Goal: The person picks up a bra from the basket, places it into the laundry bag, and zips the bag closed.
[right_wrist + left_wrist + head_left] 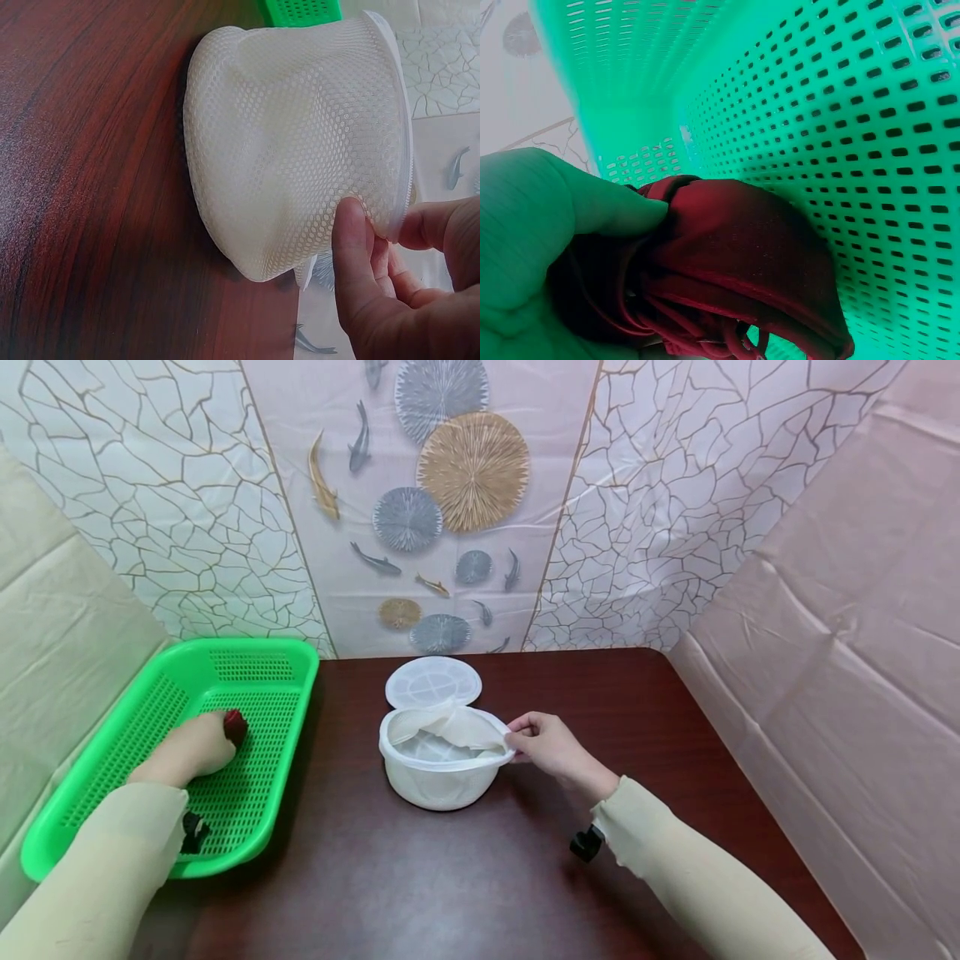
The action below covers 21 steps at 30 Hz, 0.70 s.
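While dark red cloth (pixel 742 247), likely light, soft and best held by its folds, sits within the green basket (pixel 240 645), the left grip (pixel 191 747) curls around it. Right of the basket, the right grip (pixel 551 747) pinches a mesh bag (pixel 438 783) at its rim.

Left hand (pixel 193 750) gripping red item (pixel 236 727) in green basket (pixel 298 727), right hand (pixel 551 747) pinching white container (pixel 441 787)
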Each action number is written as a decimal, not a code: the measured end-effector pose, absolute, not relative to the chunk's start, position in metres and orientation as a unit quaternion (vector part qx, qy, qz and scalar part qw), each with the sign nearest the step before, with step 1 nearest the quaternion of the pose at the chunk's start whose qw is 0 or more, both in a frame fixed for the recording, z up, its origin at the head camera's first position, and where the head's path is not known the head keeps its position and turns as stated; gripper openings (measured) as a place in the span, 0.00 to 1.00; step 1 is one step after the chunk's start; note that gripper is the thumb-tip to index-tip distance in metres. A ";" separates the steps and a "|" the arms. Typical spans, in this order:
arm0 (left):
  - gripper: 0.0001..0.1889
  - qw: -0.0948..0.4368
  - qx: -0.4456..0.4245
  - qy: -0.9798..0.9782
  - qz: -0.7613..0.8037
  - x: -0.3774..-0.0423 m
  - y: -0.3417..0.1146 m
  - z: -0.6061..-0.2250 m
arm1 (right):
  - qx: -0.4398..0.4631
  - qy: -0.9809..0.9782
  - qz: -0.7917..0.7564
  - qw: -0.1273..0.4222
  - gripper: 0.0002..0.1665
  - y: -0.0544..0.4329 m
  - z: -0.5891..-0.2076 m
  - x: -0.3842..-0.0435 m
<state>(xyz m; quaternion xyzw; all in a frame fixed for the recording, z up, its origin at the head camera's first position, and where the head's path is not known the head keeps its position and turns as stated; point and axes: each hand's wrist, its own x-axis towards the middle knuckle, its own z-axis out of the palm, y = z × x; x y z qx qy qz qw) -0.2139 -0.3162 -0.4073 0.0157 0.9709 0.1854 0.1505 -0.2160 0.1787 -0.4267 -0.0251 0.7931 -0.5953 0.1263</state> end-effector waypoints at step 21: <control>0.26 0.037 0.020 0.979 0.198 -0.209 -0.286 -0.370 | -0.028 0.793 -0.595 0.125 0.11 0.178 -0.425 -0.213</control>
